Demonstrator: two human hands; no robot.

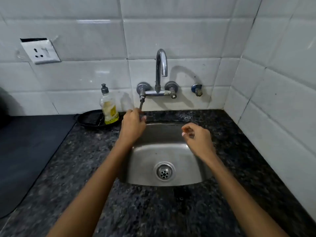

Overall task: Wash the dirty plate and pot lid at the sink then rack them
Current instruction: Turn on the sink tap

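Observation:
A small steel sink [196,171] is set into the speckled dark counter, and its bowl holds nothing. Above it a chrome wall tap [161,65] curves over the bowl; no water runs. My left hand [133,124] is closed around the tap's left lever handle [141,104], at the sink's back left corner. My right hand [198,136] hovers over the sink's right side, fingers loosely curled with nothing in them. No plate or pot lid is in view.
A dish soap bottle [109,106] stands on a shallow black tray [89,119] left of the tap. A dark mat [25,147] covers the counter at left. White tiled walls enclose the back and right. A socket [41,51] is on the wall.

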